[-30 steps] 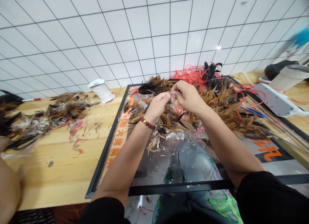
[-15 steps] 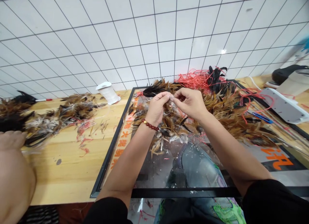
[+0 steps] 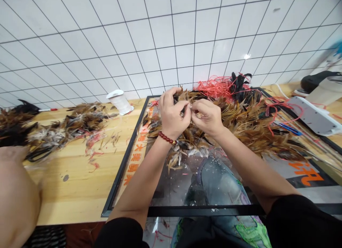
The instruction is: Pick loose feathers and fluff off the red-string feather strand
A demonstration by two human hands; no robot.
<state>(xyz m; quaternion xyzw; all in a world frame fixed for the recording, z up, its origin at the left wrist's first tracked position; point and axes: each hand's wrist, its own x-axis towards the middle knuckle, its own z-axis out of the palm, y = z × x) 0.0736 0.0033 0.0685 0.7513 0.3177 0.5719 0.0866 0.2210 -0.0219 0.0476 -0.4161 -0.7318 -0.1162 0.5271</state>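
Note:
My left hand, with a dark red bead bracelet at the wrist, meets my right hand fingertip to fingertip. Both thumbs and forefingers are pinched together at one spot. Whatever lies between them is too small to make out. Beneath and around the hands spread brown and black feathers, some with pale fluffy ends, piled on a clear panel with a black frame. Behind the right hand lies a tangle of red plastic strips beside a tuft of black feathers.
On the wooden table, more feathers lie left of a white spool. Another person's arm reaches in at far left. Blue-handled tool, a white power strip and a cloudy container are at right. A tiled wall stands behind.
My left hand has turned, its back now showing more and its outer fingers raised and spread. My right fingers have curled in more. Both hands still meet at nearly the same spot.

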